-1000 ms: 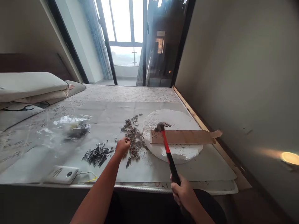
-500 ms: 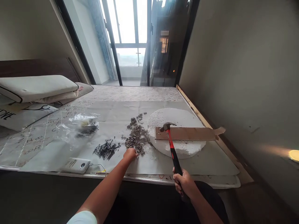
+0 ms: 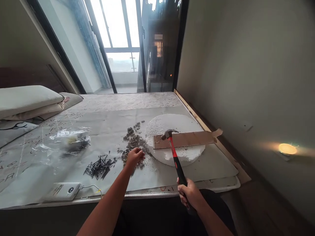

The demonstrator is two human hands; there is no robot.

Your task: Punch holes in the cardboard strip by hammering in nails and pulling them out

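Observation:
My right hand (image 3: 190, 195) grips the red-and-black handle of a claw hammer (image 3: 173, 154). The hammer head rests on the left end of a thin brown wooden board (image 3: 187, 139). That board lies across a round white foam disc (image 3: 172, 139). My left hand (image 3: 134, 156) hovers over the near edge of a pile of small grey bits (image 3: 133, 144), fingers curled downward; what they pinch, if anything, is too small to see. A heap of dark nails (image 3: 99, 165) lies just left of that hand.
All this lies on a grey sheet over a mattress (image 3: 118, 101). A crumpled clear plastic bag (image 3: 70, 141) sits at left, a white power bank (image 3: 62, 191) with a cable near the front edge, pillows (image 3: 27, 100) far left. A wall runs along the right.
My left hand moved from the front of the grey pile back up onto its near edge. The hammer head stayed on the board's left end. The view shifted a little.

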